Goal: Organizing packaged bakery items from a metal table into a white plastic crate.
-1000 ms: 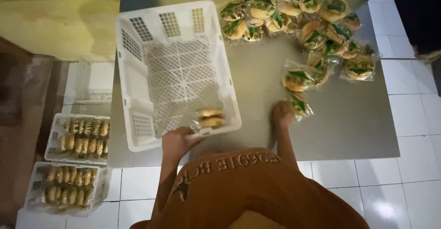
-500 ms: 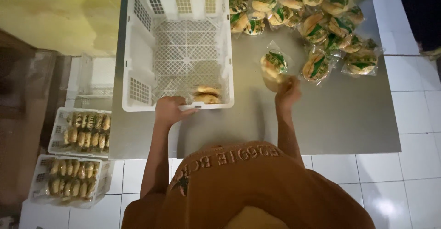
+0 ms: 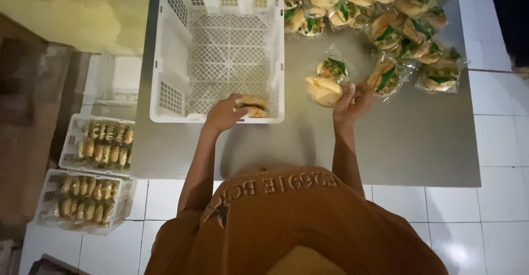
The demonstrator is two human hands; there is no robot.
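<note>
The left hand point(image 3: 225, 115) reaches over the near rim of a white plastic crate point(image 3: 165, 54) and closes around a wrapped bun point(image 3: 252, 105) that lies in the crate's near right corner, against the lattice floor; otherwise the crate shows only bare mesh. The right hand point(image 3: 352, 101) is out on the grey metal surface point(image 3: 397, 143), just right of the crate, fingers curled on a second wrapped bun point(image 3: 323, 90) — a pale roll in clear film, held at its right end. Just beyond it lies another packet with a green label point(image 3: 332, 67), close to the held one, though whether they touch cannot be told. Farther back and to the right, a loose heap of packets point(image 3: 397, 27) of the same kind spreads across the far corner of the surface, some overlapping. Down on the tiled floor point(image 3: 496, 220) to the left stand two smaller white trays point(image 3: 82, 167), each packed with rows of buns — one nearer the surface, the other just below it in view. The person's brown shirt point(image 3: 297, 225) fills the bottom of the view.
</note>
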